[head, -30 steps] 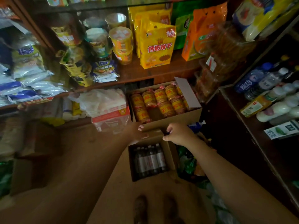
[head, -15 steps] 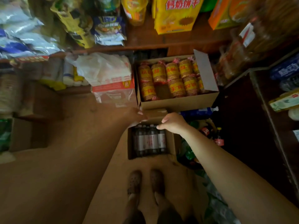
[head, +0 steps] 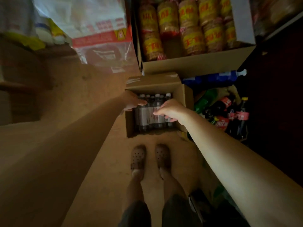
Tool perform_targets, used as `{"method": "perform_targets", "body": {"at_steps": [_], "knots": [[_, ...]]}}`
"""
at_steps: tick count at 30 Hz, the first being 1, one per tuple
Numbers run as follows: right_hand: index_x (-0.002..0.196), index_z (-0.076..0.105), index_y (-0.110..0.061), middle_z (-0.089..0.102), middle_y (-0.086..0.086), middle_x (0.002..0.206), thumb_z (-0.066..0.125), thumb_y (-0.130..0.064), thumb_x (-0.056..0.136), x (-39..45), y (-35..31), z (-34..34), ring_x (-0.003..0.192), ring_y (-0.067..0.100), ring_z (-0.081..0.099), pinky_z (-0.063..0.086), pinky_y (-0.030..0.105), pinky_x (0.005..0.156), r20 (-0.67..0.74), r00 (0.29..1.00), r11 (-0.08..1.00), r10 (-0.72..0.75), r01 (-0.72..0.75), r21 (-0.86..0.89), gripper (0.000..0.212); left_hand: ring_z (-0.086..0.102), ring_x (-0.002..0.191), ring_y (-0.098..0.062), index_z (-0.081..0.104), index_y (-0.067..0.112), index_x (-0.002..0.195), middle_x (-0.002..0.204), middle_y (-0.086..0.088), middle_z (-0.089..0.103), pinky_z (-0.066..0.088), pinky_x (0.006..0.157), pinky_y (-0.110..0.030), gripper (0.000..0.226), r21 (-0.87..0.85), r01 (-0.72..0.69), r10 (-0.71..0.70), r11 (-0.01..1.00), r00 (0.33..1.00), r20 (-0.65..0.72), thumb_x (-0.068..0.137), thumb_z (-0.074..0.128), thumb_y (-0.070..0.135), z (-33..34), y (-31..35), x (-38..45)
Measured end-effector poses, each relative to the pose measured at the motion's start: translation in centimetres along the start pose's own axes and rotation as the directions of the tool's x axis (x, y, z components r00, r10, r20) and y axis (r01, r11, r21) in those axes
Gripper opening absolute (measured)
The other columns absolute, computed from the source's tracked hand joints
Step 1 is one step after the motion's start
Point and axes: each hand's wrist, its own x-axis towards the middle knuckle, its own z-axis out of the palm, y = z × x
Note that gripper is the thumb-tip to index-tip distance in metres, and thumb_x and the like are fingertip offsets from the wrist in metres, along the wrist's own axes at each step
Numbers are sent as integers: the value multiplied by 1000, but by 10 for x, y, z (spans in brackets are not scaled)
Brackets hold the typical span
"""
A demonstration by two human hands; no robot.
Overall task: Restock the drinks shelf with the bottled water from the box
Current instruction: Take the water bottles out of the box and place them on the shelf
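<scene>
The floor (head: 91, 99) under me is bare and brown, dull and a little gritty to look at. At twelve o'clock from my feet sits the box (head: 186, 99), plain corrugated card, square-cornered, flaps folded outward. Inside stand the water bottles (head: 148, 112), clear ribbed plastic with pale labels and small white caps, packed upright and touching one another, filling the box from its nine o'clock wall across to about three o'clock.

My left hand (head: 133, 102) comes in over the nine o'clock rim, fingers straight and relaxed, resting on the shoulder of the nearest bottle, gripping nothing. My right hand (head: 172, 110) hovers over the three o'clock side, fingers loosely curved above the labels; I cannot tell whether it has closed on one yet.

To do this well, I judge I should take each bottle by the neck or upper body, where the plastic is stiffer, and lift straight up, since the tight packing and smooth film labels could make neighbours drag along or slip.
</scene>
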Motion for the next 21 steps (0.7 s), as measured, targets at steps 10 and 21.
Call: {"method": "perform_targets", "body": {"at_steps": [10, 21], "knots": [[125, 56, -12, 65, 0, 101, 76, -27, 81, 89, 37, 32, 94, 16, 60, 50, 31, 73, 97, 993, 986, 73, -86, 139, 51, 50, 120, -24, 50, 10, 124, 127, -6, 54, 41, 105, -40, 48, -86, 68, -70, 994, 997, -26, 82, 72, 19, 30, -29, 93], [130, 52, -11, 60, 10, 127, 73, -22, 83, 181, 70, 92, 115, 25, 57, 51, 36, 86, 182, 977, 986, 112, -132, 104, 52, 51, 114, -22, 47, 15, 132, 130, -6, 54, 42, 89, -34, 52, -158, 74, -81, 985, 996, -39, 86, 67, 26, 63, -61, 183]]}}
